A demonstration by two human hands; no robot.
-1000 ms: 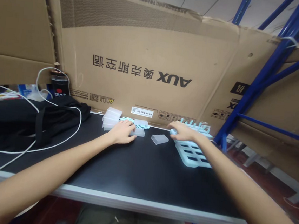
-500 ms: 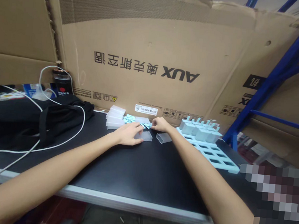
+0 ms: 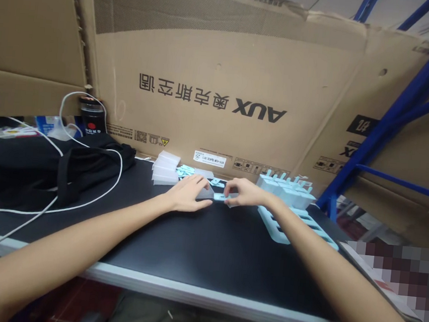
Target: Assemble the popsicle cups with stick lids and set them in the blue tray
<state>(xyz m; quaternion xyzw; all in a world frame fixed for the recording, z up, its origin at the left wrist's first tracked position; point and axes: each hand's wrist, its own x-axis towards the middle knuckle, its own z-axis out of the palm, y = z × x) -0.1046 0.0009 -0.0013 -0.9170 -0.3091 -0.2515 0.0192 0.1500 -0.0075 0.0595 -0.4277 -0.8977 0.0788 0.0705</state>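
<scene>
My left hand (image 3: 189, 194) is closed around a translucent plastic sleeve (image 3: 206, 193), thumb in front and fingers over its back. My right hand (image 3: 245, 192) pinches a small light-blue stick (image 3: 219, 197), whose left end meets the right end of the sleeve; I cannot tell whether it is inside. Below the right fingers lies a second translucent sleeve (image 3: 232, 202), partly hidden. Behind the hands is a loose pile of light-blue sticks (image 3: 186, 170). More translucent sleeves (image 3: 165, 168) lie overlapped to the left of the pile.
On the right, a light-blue rack (image 3: 276, 234) bears several lidded moulds (image 3: 285, 190) with upright sticks. A black bag (image 3: 19, 172) and white cable (image 3: 116, 182) occupy the left. A large cardboard box (image 3: 224, 55) stands behind the black table (image 3: 206, 251), beside a blue metal frame (image 3: 398, 98).
My right hand has moved from the stick pile towards me and slightly right, now with a light-blue stick at the sleeve. My left hand keeps hold of the sleeve. The view has shifted slightly.
</scene>
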